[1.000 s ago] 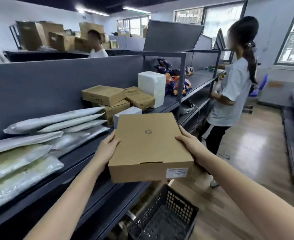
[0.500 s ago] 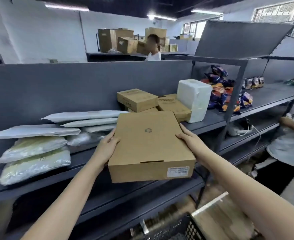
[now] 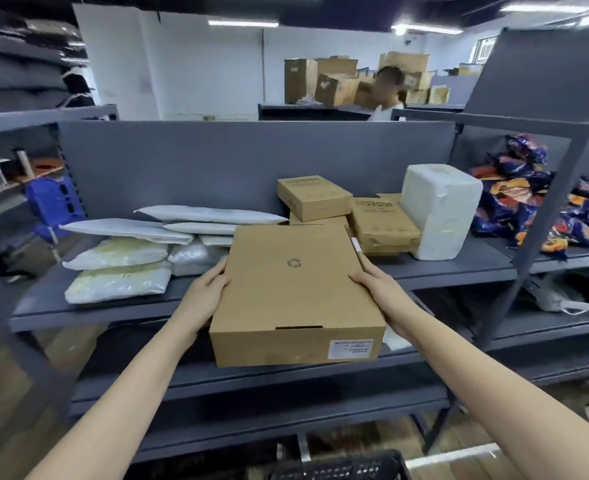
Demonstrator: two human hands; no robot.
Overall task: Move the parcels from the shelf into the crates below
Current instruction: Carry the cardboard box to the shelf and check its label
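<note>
Cardboard box clasped between both hands, left fingers and right fingers pressed flat on its sides

Blue plastic stool at left edge; colourful snack bags piled at right; stacked cardboard cartons upper centre; 1 person beside them.

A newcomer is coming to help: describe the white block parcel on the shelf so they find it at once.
Go to the grey shelf at its right upright. The white block parcel stands there beside brown boxes, the only tall, white-wrapped one.
</note>
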